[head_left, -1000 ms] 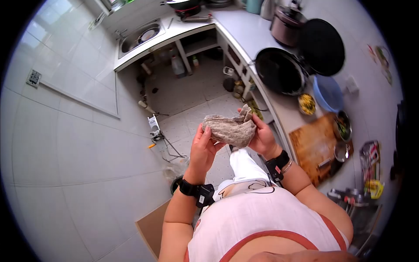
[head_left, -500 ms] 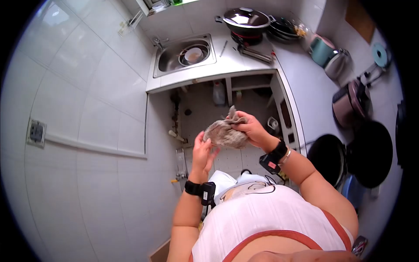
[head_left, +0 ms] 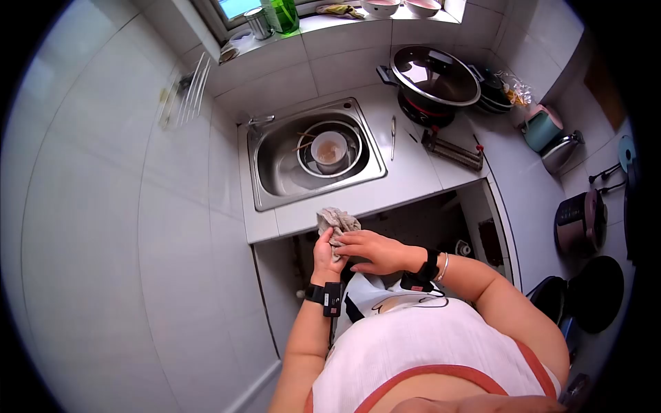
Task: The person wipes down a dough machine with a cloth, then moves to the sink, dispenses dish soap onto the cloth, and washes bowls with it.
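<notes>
Item, fingers: our left hand is part-curled, thumb up, with the cloth gripped in it; our right hand is half-open, its fingers nearly straight and laid over the cloth from three o'clock, pointing to nine.

Item, one grey-brown cloth: crumpled, between our hands, in front of the counter. Since the earlier views it has gone from spread wide to bunched small, and our hands have drawn together; we judge it compact enough to handle as a wad. Its loose end points to about eleven o'clock, sinkward; its long axis, as far as the hidden folds let us judge, runs eleven to five.

Item, at twelve o'clock beyond the cloth: the sink, holding a white bowl within a larger vessel.

Item, at one o'clock: a lidded pan.
</notes>
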`<control>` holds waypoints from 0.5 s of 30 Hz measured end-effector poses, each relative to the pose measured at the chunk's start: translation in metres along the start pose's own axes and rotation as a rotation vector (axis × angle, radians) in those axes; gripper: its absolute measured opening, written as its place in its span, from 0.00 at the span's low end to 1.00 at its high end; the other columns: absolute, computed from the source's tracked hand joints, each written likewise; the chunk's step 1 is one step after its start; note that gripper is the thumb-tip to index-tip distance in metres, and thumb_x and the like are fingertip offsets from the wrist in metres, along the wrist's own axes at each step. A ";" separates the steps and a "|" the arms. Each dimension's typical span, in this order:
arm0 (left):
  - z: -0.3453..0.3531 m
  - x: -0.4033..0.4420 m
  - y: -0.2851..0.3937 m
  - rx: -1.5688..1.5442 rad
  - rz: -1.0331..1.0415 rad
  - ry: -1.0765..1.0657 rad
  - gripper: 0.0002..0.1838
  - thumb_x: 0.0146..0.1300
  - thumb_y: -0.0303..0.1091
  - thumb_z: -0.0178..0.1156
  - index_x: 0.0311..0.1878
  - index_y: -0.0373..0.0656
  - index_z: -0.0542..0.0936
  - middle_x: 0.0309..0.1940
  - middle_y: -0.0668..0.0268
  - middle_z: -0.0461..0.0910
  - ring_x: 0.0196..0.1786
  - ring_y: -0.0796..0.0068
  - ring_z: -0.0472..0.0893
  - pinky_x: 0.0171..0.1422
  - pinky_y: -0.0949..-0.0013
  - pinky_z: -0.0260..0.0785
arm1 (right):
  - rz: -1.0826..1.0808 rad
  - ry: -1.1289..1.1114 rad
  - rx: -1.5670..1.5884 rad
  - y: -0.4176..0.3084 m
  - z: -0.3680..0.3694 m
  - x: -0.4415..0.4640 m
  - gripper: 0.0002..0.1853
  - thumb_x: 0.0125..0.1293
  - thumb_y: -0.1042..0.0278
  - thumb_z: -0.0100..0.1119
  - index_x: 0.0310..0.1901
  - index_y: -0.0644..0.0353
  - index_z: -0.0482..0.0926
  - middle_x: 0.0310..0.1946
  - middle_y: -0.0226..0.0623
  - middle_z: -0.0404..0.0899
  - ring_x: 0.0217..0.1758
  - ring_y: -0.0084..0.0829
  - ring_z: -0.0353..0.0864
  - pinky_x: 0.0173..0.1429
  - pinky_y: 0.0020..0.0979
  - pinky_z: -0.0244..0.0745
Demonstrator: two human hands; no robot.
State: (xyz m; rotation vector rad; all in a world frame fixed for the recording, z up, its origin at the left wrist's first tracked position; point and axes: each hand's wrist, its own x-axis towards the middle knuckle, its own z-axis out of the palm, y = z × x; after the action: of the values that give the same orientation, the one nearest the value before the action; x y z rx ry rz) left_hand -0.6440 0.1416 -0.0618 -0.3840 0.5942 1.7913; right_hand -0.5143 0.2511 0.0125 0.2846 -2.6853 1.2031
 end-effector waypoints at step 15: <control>0.008 0.126 0.119 0.001 0.019 0.083 0.16 0.65 0.30 0.43 0.55 0.37 0.69 0.50 0.55 0.74 0.52 0.57 0.76 0.55 0.56 0.71 | 0.012 0.099 0.123 0.123 -0.077 0.135 0.13 0.55 0.76 0.58 0.45 0.61 0.77 0.49 0.45 0.73 0.51 0.46 0.74 0.52 0.38 0.72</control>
State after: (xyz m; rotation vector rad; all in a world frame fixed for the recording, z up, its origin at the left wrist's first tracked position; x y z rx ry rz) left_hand -0.7947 0.2200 -0.0992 -0.4548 0.6585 1.7998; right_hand -0.6682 0.3759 0.0084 0.2208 -2.5377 1.3507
